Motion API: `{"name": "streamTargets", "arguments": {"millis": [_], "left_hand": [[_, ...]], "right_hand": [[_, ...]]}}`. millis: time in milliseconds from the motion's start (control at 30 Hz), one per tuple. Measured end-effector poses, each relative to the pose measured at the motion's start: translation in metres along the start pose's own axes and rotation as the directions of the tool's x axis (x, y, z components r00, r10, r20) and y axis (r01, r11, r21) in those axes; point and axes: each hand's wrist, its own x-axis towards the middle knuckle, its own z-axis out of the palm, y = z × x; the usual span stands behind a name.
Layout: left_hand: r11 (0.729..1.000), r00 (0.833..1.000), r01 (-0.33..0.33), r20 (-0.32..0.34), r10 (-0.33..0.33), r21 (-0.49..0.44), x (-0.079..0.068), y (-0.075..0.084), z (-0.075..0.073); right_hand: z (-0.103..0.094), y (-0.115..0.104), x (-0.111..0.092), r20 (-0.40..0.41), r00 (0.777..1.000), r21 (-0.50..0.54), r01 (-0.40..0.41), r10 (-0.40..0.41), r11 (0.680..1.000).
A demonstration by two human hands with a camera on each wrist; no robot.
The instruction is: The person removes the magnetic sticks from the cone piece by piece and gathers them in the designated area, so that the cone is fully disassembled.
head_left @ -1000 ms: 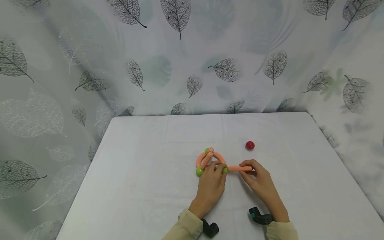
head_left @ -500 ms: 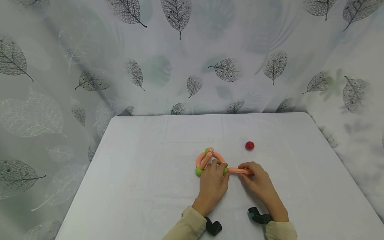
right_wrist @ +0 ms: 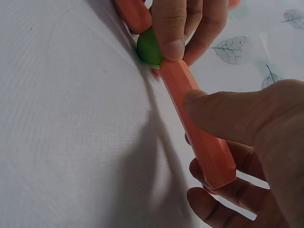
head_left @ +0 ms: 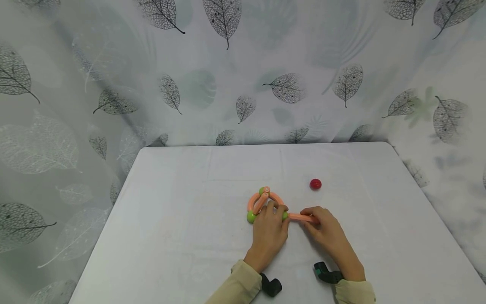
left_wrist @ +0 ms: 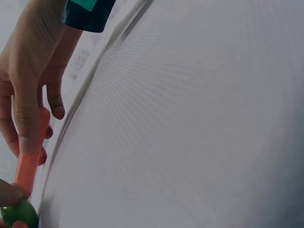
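In the head view, curved and straight orange sticks joined by green balls (head_left: 252, 217) form a rounded frame (head_left: 252, 202) near the middle of the table. My left hand (head_left: 268, 236) lies over its near side and covers part of it. Its fingers pinch the frame at the right-hand green ball (right_wrist: 149, 48), where a straight orange stick (right_wrist: 194, 118) meets it. That stick points out to the right. My right hand (head_left: 331, 232) holds its outer half, with the thumb on one face and fingers behind, as the right wrist view shows.
A small red ball (head_left: 315, 184) sits on the white table (head_left: 182, 202), beyond my right hand. Leaf-printed cloth (head_left: 247, 84) hangs behind the table and along its sides. Black devices (head_left: 327, 273) are strapped at both wrists.
My right hand has shifted slightly left and toward me, and the outer end of the straight stick has swung nearer to me. The left hand has slid a little to the right.
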Motion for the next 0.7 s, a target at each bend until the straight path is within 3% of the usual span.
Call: {"name": "streamTargets", "arguments": {"millis": [400,700], "left_hand": [[1.000,1.000,0.020,0.007,-0.020,-0.018,0.0000,-0.0007,0.0001],[0.999,1.000,0.024,0.007,-0.023,-0.029,0.0000,-0.0013,0.0008]], "right_hand": [[-0.0059,-0.0073,0.0000,0.055,0.997,-0.013,-0.051,0.052,0.999],[-0.0094,-0.0025,-0.0030,0.007,1.000,0.033,-0.031,0.031,0.999]]}}
